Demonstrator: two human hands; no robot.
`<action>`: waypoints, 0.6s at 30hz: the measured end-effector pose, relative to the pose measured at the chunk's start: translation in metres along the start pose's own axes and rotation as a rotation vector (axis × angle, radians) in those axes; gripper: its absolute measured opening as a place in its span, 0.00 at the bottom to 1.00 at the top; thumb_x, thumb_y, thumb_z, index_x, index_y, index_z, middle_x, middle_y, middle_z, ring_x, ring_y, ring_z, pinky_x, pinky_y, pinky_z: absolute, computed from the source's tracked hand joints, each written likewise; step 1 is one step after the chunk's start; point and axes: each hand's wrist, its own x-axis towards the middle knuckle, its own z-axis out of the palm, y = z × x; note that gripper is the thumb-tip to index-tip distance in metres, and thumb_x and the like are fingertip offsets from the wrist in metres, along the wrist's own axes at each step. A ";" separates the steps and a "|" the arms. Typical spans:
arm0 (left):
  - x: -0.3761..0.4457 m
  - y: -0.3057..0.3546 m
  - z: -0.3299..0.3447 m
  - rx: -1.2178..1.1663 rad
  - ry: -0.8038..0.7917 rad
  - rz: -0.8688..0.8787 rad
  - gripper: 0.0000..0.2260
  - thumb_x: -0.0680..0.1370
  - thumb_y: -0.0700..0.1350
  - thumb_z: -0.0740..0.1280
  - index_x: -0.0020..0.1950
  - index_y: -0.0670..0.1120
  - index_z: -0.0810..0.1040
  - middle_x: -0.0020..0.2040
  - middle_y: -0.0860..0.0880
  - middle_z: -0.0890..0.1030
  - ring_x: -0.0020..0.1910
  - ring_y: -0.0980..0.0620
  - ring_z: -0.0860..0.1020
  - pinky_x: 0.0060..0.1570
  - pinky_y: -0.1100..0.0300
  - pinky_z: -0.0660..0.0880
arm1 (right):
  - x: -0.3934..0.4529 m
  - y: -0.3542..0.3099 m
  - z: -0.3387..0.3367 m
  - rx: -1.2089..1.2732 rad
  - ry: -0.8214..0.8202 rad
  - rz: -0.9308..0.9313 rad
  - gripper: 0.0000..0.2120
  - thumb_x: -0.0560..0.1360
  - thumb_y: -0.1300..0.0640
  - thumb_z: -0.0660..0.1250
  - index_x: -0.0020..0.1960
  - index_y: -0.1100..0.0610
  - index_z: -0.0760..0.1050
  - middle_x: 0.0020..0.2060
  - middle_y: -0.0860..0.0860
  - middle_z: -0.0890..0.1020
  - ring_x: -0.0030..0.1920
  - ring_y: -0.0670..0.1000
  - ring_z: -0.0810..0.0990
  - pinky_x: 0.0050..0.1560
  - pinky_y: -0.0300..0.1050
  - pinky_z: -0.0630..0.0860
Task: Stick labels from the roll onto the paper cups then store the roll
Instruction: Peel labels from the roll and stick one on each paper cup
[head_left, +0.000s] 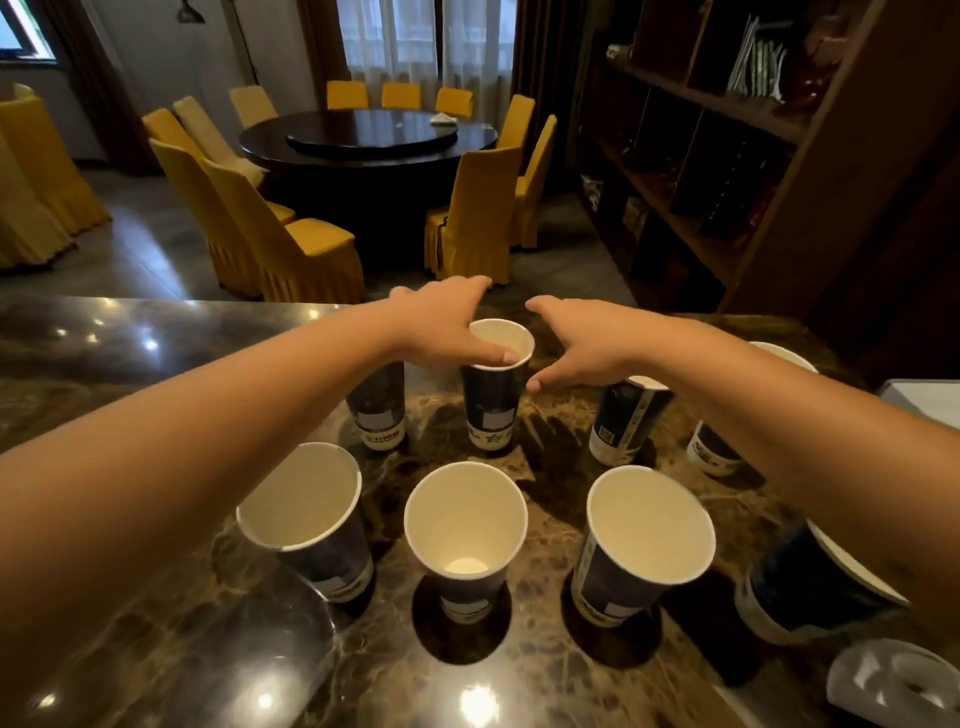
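Cups on desk (130, 649) in two rows; back-middle cup (496, 384) at 12 o'clock between both hands. Left hand (447, 325) thumb on rim, right hand (576, 345) beside; fingers spread, grasping nothing. Roll (896, 680) idle at 4 o'clock. Likely pressing label; next fetch roll.

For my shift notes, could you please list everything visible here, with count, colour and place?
Dark blue paper cups with white insides: eight at least partly visible, upright in two rows on the counter.
Brown marble counter: one, glossy, foreground.
White label roll: one, counter's near right corner.
Pale flat object: one, counter's right edge; cannot identify.
Dark round dining table: one, behind the counter.
Yellow covered chairs: about a dozen, around the table and at left.
Dark wooden shelving: one, right wall.
Left hand: thumb on the back-middle cup's rim.
Right hand: open beside that cup.
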 end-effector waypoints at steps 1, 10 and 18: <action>-0.009 0.004 -0.008 -0.009 0.017 0.007 0.43 0.73 0.69 0.63 0.80 0.48 0.51 0.79 0.47 0.58 0.77 0.43 0.60 0.72 0.38 0.58 | -0.013 0.000 -0.006 0.000 0.012 -0.003 0.48 0.70 0.40 0.72 0.78 0.50 0.48 0.77 0.52 0.61 0.74 0.55 0.64 0.69 0.50 0.66; -0.131 0.077 -0.039 -0.117 0.116 0.237 0.46 0.67 0.79 0.51 0.79 0.58 0.49 0.80 0.57 0.50 0.78 0.55 0.51 0.75 0.47 0.54 | -0.186 0.008 -0.022 0.056 0.171 0.027 0.50 0.60 0.21 0.52 0.76 0.37 0.40 0.77 0.39 0.41 0.77 0.44 0.39 0.77 0.52 0.46; -0.174 0.155 0.036 -0.442 0.091 0.710 0.26 0.74 0.65 0.61 0.70 0.60 0.65 0.67 0.64 0.68 0.65 0.67 0.66 0.62 0.73 0.65 | -0.317 0.047 0.056 0.414 0.329 0.242 0.39 0.63 0.24 0.58 0.72 0.28 0.51 0.75 0.29 0.50 0.74 0.30 0.47 0.67 0.32 0.53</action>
